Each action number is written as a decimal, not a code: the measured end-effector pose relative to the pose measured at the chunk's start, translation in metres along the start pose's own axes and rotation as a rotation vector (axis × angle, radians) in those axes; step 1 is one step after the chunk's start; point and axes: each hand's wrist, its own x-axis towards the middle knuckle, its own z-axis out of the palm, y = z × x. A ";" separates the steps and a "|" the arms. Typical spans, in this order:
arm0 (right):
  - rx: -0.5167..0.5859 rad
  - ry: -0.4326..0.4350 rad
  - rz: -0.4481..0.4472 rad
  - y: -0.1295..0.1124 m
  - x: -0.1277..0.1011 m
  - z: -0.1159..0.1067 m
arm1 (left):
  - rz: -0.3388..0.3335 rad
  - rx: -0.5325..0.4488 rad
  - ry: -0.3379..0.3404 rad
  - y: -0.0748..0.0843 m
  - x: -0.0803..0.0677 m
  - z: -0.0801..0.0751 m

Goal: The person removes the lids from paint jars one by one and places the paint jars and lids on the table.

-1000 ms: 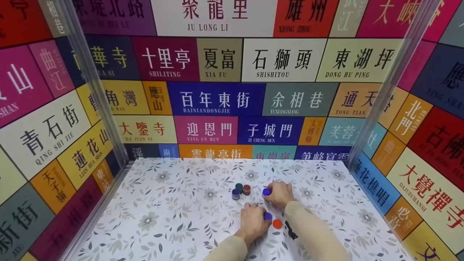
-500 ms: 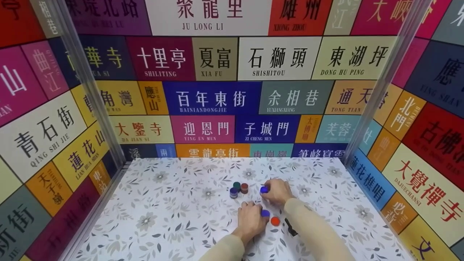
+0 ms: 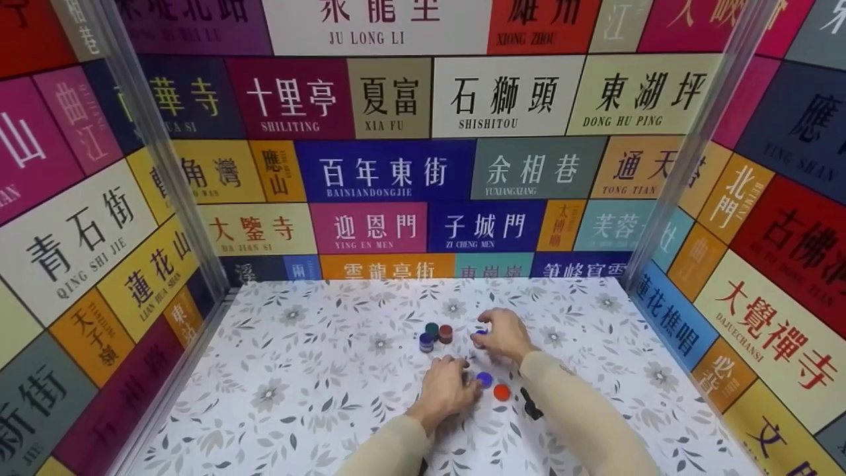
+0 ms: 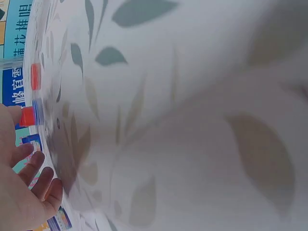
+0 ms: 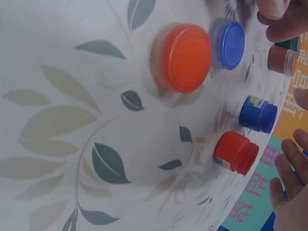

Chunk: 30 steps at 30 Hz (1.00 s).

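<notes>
In the head view my left hand (image 3: 444,390) is beside a flat blue lid (image 3: 484,379), its fingers loosely bent and apart from it. An orange-red lid (image 3: 501,392) lies to the right of that one. My right hand (image 3: 507,336) hovers over a blue jar (image 5: 258,114), thumb and fingers spread; in the head view they partly cover the jar. From the right wrist view, this jar stands lidless beside a red jar (image 5: 236,151) with its threaded neck showing. The right hand hides the red jar in the head view. Neither hand grips anything.
A cluster of small jars stands left of the right hand: a green one (image 3: 431,329), a brown one (image 3: 445,334) and a purple-blue one (image 3: 426,342). A black item (image 3: 531,404) shows beside the right sleeve. Printed panels enclose the floral tabletop (image 3: 297,370).
My left hand has let go of the blue lid and drawn back to the left. My right hand's fingers have loosened from the blue jar and lifted.
</notes>
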 end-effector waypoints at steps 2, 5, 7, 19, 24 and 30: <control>0.023 0.034 -0.035 -0.003 -0.002 0.001 | 0.020 -0.008 0.020 -0.002 0.000 -0.003; 0.079 0.066 -0.070 -0.008 -0.005 0.004 | 0.034 -0.019 0.038 -0.007 0.000 -0.008; 0.121 0.081 -0.079 -0.014 -0.007 0.006 | 0.045 -0.024 0.051 -0.010 0.000 -0.011; 0.238 0.111 -0.128 -0.042 -0.017 0.022 | 0.032 -0.010 0.079 -0.032 -0.001 -0.037; 0.275 0.102 -0.143 -0.047 -0.021 0.030 | 0.015 0.012 0.108 -0.046 -0.003 -0.047; 0.281 0.068 -0.145 -0.048 -0.023 0.040 | -0.017 0.034 0.111 -0.062 -0.005 -0.056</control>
